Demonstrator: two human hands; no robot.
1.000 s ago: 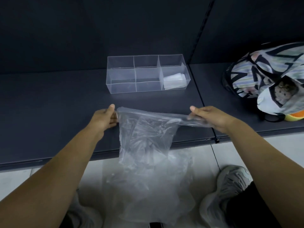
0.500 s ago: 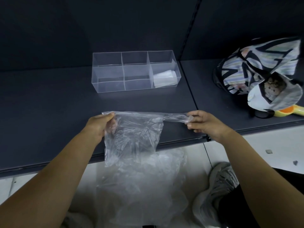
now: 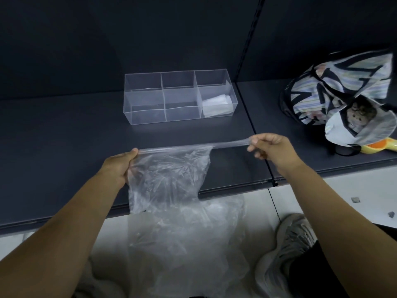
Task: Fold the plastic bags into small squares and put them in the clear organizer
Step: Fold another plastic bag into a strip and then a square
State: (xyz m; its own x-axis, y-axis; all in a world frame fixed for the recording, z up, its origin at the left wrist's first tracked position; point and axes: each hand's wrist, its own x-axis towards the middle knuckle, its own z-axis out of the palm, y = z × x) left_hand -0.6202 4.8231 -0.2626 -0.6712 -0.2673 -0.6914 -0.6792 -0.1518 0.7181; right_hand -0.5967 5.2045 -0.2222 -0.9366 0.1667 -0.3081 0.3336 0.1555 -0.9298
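A crumpled clear plastic bag (image 3: 171, 181) hangs over the front edge of the dark shelf (image 3: 64, 134), stretched taut along its top between my two hands. My left hand (image 3: 120, 164) grips its left top corner. My right hand (image 3: 270, 147) pinches the twisted right end, held slightly higher. Behind them stands the clear organizer (image 3: 178, 97) with several compartments. Its front right compartment holds a folded white bag (image 3: 217, 105); the other compartments look empty.
A patterned fabric bag (image 3: 335, 87) lies open on the right shelf section, with a small doll and a yellow-orange object (image 3: 378, 147) beside it. More clear plastic (image 3: 193, 244) lies on the white floor below. My grey shoe (image 3: 287, 250) is at the lower right.
Both hands have pulled further apart, stretching the bag's top edge into a tight band. My right hand has risen a little and moved right.
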